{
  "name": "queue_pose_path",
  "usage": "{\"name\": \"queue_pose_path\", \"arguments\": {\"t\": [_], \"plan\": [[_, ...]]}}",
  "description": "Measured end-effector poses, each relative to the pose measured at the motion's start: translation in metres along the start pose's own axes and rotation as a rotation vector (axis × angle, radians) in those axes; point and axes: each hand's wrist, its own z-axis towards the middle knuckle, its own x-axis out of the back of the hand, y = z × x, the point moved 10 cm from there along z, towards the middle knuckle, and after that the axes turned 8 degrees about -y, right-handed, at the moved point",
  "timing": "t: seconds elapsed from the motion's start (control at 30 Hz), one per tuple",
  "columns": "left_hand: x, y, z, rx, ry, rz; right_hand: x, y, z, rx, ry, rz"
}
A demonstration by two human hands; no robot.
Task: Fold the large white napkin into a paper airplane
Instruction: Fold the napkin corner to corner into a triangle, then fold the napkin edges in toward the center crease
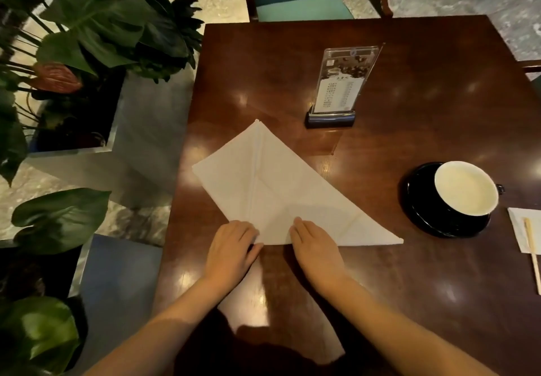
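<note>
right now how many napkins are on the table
2: the large white napkin lies folded under both hands at the near-left; a smaller napkin sits at the right edge under a wooden stick, partly out of frame.

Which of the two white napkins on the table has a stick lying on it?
The small napkin at the right edge, beside the cup; the large napkin under both hands is bare.

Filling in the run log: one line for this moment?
step: creasing | napkin: folded, flat on table | left hand, right hand: pressing near edge | cup: untouched
</note>
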Motion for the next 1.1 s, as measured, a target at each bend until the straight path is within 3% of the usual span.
{"name": "queue_pose_path", "arguments": {"t": [0.23,0.5,0.7,0.8,0.97,1.1], "plan": [[0.003,0.003,-0.012,-0.168,0.032,0.239,0.001,-0.023,-0.006,0.154,0.097,-0.206],[0.015,-0.023,-0.021,-0.118,-0.008,0.346,0.022,0.010,-0.012,0.132,-0.066,-0.091],[0.021,-0.051,-0.039,-0.004,0.052,0.266,0.035,0.056,-0.032,0.148,-0.224,0.260],[0.023,-0.060,-0.045,0.095,0.069,0.224,0.061,0.075,-0.033,0.110,-0.216,0.467],[0.023,-0.071,-0.054,0.271,0.062,0.133,0.092,0.098,-0.011,-0.050,-0.164,1.033],[0.021,-0.087,-0.058,0.410,0.101,0.010,0.095,0.100,0.037,-0.167,-0.086,1.113]]}}
